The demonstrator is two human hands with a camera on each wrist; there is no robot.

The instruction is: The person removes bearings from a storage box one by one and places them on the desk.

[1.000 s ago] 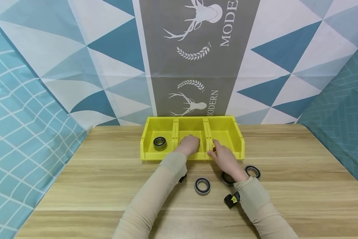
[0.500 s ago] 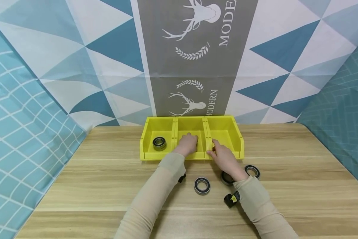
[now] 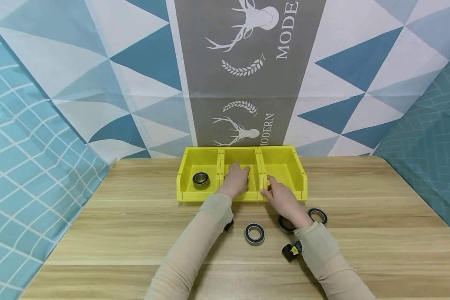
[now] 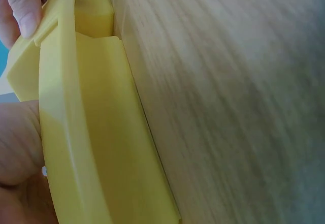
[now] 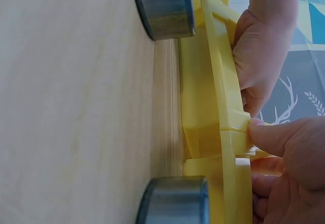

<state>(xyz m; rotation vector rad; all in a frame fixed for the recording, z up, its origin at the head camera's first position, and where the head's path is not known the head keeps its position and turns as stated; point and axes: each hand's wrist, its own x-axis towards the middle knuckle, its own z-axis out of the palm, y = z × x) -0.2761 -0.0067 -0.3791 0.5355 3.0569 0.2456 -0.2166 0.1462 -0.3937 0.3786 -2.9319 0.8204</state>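
Observation:
Three joined yellow storage bins [image 3: 200, 196] stand by the back wall. My left hand [image 3: 235, 181] reaches down into the middle bin. In the left wrist view that hand [image 4: 20, 148] is behind the front wall, its fingertips hidden. A dark sliver shows beside its thumb; I cannot tell whether the hand grips it. My right hand [image 3: 282, 200] pinches the divider between the middle and right bins, its thumb [image 5: 266, 135] on the front edge. Two stacked bearings [image 3: 201, 179] sit in the left bin.
A ball bearing [image 3: 254, 234] lies flat on the wooden table [image 3: 108, 237] in front of the bins. Another bearing [image 3: 286, 225] is partly under the right wrist, and one more bearing [image 3: 317, 216] lies right of it. Patterned cloth [image 3: 240, 83] hangs behind.
The left hand has shifted slightly inside the middle bin, its fingers and thumb now spread further apart. The right hand keeps its place on the divider.

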